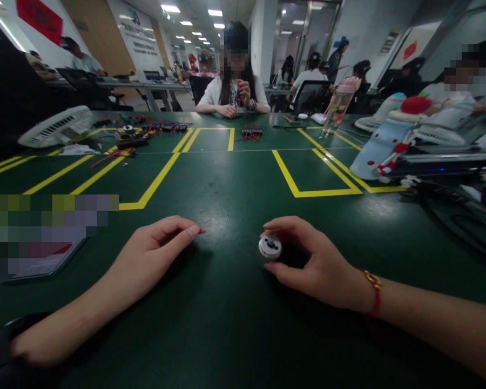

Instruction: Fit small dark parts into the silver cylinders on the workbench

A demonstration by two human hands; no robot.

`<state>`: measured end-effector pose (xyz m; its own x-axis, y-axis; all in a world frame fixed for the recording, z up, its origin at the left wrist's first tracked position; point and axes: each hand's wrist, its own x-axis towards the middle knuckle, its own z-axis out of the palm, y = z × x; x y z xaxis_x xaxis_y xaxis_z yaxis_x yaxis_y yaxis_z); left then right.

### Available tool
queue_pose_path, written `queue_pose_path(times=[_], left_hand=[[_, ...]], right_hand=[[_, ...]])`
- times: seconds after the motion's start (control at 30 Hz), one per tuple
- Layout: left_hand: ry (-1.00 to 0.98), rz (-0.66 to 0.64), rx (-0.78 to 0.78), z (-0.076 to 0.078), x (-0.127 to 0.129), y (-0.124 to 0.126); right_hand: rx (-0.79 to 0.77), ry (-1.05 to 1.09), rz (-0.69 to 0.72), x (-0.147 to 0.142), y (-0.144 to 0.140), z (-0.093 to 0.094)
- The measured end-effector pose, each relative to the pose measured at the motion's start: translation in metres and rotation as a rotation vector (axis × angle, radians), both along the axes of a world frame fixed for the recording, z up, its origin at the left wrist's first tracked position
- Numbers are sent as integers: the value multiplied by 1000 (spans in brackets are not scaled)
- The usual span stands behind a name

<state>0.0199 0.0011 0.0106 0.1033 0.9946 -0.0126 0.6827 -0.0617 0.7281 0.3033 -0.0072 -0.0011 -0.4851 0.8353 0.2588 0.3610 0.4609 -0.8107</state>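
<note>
Two bare hands are over a dark green surface in the head view, well apart from each other; the left hand has its thumb laid along the bent fingers, and nothing shows in its grip; the right hand is clamped on a small motor, thumb on the near side and fingers on the far side; the motor is upright, its round silver end with dark holes facing up, between the two hands and well apart from the left one; whether its base touches the surface cannot be told.

A red bracelet circles the right wrist; a flat device, partly pixelated, lies beyond the left forearm; yellow tape marks out shapes farther off; black cables run along the right side, near a pale blue bottle with a red top; a clear bottle with a pink lid stands behind it; a white fan lies at the far left; a bundle of wires sits toward the far edge; across from it a co-worker in a white top holds up a small orange-red thing.
</note>
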Motion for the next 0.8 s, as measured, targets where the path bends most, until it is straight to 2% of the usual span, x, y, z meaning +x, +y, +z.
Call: queue_pose_path(times=[0.1, 0.23, 0.33, 0.47, 0.57, 0.63, 0.8], left_hand=[[21, -112, 74, 1, 20, -2], [-58, -287, 155, 9, 60, -7], [-106, -330, 182, 16, 81, -7], [-152, -262, 205, 22, 81, -6], [-155, -187, 215, 20, 71, -5], [-126, -191, 185, 12, 67, -4], [73, -342, 162, -14, 69, 1]], right_hand=[[-116, 24, 6, 1, 2, -4], [-132, 2, 29, 0, 3, -3], [-142, -20, 29, -1, 3, -2], [-125, -53, 17, 2, 4, 0], [-92, -72, -24, 7, 4, 1], [-75, -81, -50, 10, 5, 1], [-67, -71, -59, 13, 7, -1]])
